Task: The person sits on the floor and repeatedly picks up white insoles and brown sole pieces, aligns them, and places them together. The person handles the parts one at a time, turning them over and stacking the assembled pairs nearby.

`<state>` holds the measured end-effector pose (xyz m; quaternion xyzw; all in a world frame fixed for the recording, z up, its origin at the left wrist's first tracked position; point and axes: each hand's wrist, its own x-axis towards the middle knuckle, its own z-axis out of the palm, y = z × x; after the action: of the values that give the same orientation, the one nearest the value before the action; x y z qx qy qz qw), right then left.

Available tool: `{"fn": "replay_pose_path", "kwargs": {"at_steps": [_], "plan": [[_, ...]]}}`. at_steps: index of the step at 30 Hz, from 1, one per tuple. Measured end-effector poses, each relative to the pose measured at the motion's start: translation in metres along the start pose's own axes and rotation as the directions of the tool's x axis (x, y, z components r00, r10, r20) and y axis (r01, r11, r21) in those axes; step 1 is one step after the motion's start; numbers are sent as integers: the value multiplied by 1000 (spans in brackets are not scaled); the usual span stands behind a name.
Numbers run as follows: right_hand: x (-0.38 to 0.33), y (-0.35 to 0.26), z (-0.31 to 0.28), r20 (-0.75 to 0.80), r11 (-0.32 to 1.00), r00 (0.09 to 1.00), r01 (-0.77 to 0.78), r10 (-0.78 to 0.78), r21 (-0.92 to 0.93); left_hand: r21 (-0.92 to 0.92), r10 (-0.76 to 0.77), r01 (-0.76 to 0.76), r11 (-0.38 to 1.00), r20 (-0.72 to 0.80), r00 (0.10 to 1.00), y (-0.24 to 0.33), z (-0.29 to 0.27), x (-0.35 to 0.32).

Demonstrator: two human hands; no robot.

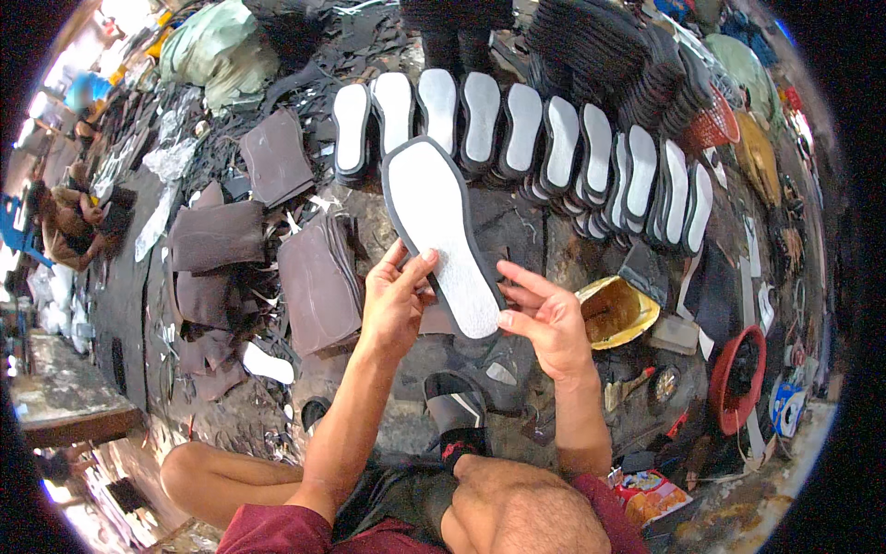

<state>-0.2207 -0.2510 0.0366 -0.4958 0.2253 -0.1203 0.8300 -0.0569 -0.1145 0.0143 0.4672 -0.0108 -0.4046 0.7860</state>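
Observation:
Between my two hands is a shoe sole (441,212), white on its upper face with a dark grey rim, tilted with its wide end away from me. My left hand (392,309) grips its left edge near the middle, the thumb on the white face and the fingers partly hidden underneath. At the narrow end, my right hand (554,328) has its thumb and fingertips at the right edge, the fingers slightly spread. Past the held sole, similar white-faced soles (478,115) lie in a curved row of overlapping stacks.
Brown sheets (318,282) are piled to the left. On the right are a yellow-rimmed container (657,305) with brown residue, a brush (632,383) and a red basin (759,369). Tall stacks of black pieces (591,46) stand at the back. Scraps (268,363) litter the floor.

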Motion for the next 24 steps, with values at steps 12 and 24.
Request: {"fn": "replay_pose_path", "kwargs": {"at_steps": [12, 24], "plan": [[48, -52, -37, 31, 820, 851, 515, -525, -249, 87, -260, 251, 964, 501, 826, -7, -40, 5], [48, 150, -97, -476, 974, 867, -210, 147, -81, 420, -34, 226, 879, -418, 908, -99, -149, -5]]}}
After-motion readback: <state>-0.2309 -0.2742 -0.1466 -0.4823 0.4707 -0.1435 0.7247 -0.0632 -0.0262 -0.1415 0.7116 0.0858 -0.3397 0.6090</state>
